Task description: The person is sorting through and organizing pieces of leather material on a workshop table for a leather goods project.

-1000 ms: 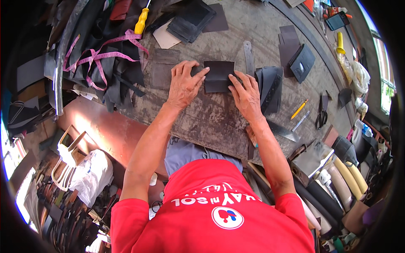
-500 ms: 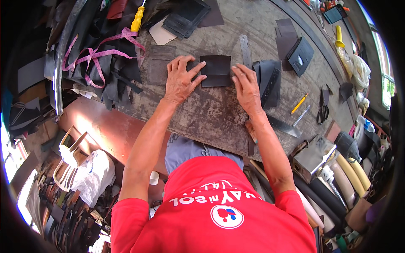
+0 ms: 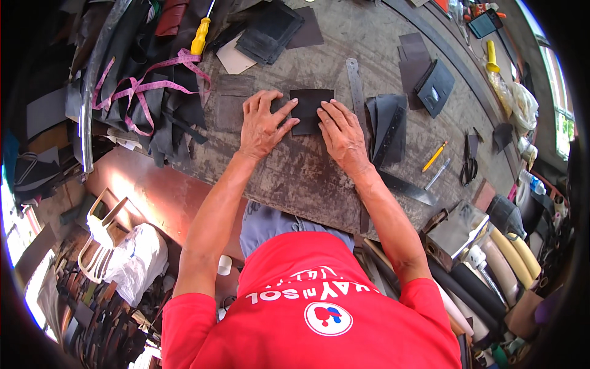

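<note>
A small black square piece (image 3: 311, 109), leather-like, lies flat on the worn worktable between my hands. My left hand (image 3: 261, 126) rests at its left side with the fingers apart; the index fingertip and thumb touch the left edge. Across its right edge lie the outstretched fingers of my right hand (image 3: 343, 134), fingertips on the top surface. A metal ruler (image 3: 355, 86) lies just beyond the right hand, and a stack of dark sheets (image 3: 393, 117) is to the right of it. Under the left fingers' side, a dark brown flat piece (image 3: 233, 111) lies on the table.
Black sheets (image 3: 270, 31) are stacked at the far side, near a yellow-handled screwdriver (image 3: 200, 38) and a pink measuring tape (image 3: 138, 86). Rightward lie a yellow pencil (image 3: 434, 157), a pen (image 3: 438, 173), black scissors (image 3: 469, 166) and a dark steel ruler (image 3: 409, 188). Rolls of material (image 3: 473, 289) stand below right.
My right hand has slid left from the edge of the black piece, and its fingers now lie flatter on top. My left hand stays at the left edge. The view has shifted slightly.
</note>
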`<state>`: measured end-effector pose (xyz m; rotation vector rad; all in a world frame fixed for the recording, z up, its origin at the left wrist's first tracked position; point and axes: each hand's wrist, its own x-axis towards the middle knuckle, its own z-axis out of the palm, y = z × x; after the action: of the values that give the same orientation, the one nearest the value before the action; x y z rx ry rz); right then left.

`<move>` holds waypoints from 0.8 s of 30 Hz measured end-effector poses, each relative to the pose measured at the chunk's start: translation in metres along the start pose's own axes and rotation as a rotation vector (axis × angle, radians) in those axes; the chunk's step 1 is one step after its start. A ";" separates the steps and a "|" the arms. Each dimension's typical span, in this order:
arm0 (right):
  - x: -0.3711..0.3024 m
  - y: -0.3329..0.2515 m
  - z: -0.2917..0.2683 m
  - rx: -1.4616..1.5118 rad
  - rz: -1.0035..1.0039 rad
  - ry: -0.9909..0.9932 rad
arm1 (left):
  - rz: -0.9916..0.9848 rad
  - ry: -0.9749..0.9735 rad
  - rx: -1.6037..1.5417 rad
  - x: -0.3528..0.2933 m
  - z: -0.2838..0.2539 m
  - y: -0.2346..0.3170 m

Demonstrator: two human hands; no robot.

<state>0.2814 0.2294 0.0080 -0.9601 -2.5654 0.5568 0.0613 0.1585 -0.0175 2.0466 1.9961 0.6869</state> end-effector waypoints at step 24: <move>0.011 0.003 -0.008 0.006 0.015 -0.085 | 0.037 -0.040 0.008 0.007 -0.011 0.002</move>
<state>0.2788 0.2407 0.0150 -0.9741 -2.6314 0.6221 0.0582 0.1632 -0.0054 2.0901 1.9468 0.6418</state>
